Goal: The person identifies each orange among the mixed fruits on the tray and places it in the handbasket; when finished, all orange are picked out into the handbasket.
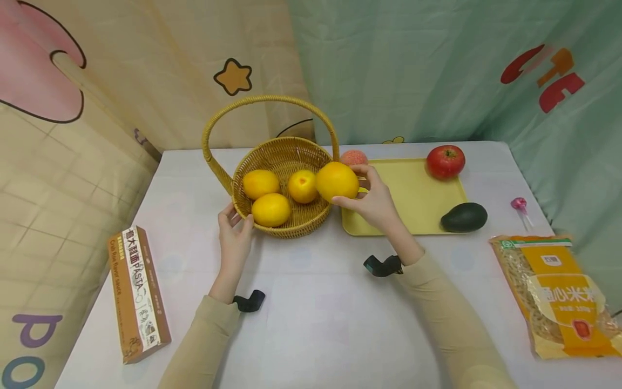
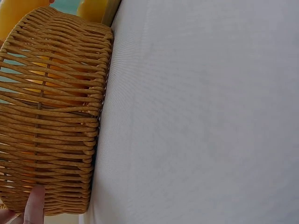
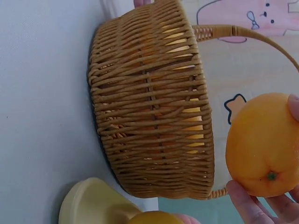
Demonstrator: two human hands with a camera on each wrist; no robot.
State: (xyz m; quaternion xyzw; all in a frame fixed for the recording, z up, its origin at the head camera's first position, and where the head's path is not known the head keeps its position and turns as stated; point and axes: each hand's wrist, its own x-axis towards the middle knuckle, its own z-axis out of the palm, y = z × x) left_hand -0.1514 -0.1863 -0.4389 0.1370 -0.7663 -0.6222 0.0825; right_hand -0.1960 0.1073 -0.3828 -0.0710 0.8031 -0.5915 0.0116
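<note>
My right hand grips a large round orange above the right side of a wicker basket. Its stem end faces the camera in the right wrist view, with fingertips curled against the fruit. Three yellow-orange fruits lie inside the basket: an oval one at the back left, another at the front left, and a rounder one near the middle. At the front left, my left hand holds the basket by its rim; the left wrist view catches a finger against the weave.
Right of the basket lies a yellow tray, with a red apple and an avocado at its right side. A pinkish peach sits behind the orange. Pasta box left; lollipop and pasta bag right.
</note>
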